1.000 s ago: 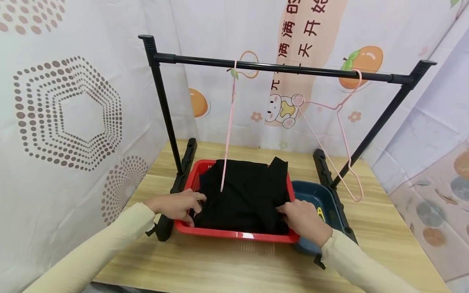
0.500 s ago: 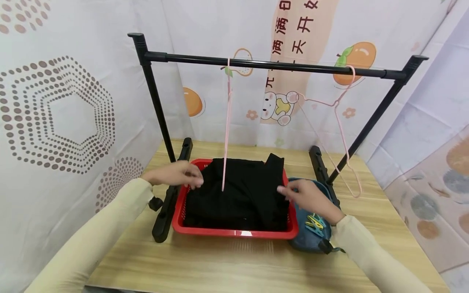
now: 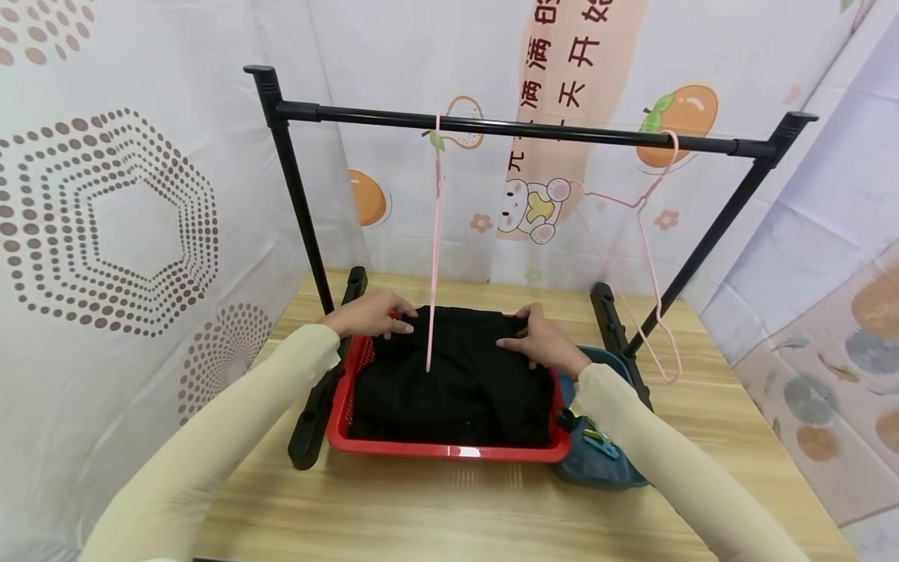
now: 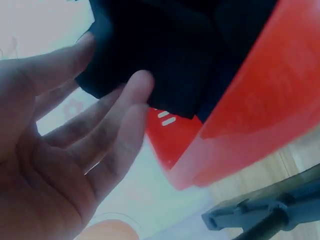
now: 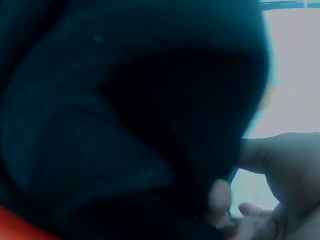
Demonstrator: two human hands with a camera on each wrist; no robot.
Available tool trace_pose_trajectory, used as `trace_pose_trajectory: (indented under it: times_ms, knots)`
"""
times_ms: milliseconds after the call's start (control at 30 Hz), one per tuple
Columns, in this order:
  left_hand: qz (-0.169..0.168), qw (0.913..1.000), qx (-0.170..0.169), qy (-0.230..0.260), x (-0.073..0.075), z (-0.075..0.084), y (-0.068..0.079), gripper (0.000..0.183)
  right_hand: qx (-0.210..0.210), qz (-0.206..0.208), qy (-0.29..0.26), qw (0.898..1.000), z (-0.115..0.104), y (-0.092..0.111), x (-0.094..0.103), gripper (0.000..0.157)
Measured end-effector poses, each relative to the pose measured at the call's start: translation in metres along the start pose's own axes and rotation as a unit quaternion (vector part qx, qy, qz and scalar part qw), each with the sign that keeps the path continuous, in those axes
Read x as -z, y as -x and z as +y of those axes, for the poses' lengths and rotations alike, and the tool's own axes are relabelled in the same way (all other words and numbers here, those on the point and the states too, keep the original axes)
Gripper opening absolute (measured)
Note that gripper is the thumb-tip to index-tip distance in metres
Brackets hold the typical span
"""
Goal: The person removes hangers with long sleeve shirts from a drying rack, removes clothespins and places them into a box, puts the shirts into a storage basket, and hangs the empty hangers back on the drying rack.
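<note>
A black cloth garment (image 3: 449, 382) lies bunched in a red plastic basket (image 3: 449, 450) on the wooden table. At the back left of the garment my left hand (image 3: 374, 314) touches its edge. The left wrist view shows that hand's thumb and loosely bent fingers (image 4: 135, 90) apart at the cloth. My right hand (image 3: 544, 339) holds the garment's back right part between thumb and fingers. In the right wrist view the dark cloth fills most of the picture and hides some of the right fingertips.
A black clothes rack (image 3: 520, 127) stands over the basket. One pink hanger (image 3: 434, 273) hangs edge-on in front of the garment, another pink hanger (image 3: 646, 234) at the right. A blue tray (image 3: 597, 468) with clothespins (image 3: 598, 442) sits beside the basket. Printed curtains close off the back and sides.
Both hands first lift from the basket's sides, then reach to the garment's back edge. The right hand now grips its raised corner. The basket stays in place.
</note>
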State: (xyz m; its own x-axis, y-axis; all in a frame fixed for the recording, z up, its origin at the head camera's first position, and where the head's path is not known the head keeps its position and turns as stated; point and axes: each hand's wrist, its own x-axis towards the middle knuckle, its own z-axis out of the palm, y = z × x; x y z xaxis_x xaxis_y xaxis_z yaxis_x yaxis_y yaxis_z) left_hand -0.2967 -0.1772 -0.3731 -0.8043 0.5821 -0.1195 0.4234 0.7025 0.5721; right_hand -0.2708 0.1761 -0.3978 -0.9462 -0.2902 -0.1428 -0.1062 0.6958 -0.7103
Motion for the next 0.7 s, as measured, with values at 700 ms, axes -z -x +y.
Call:
trace_pose_trajectory:
  times_ms: [700]
  knots:
    - [-0.093, 0.9813, -0.132, -0.104, -0.031, 0.017, 0.085, 0.03, 0.272, -0.08, 0.112, 0.952, -0.002, 0.074, -0.011, 0.015]
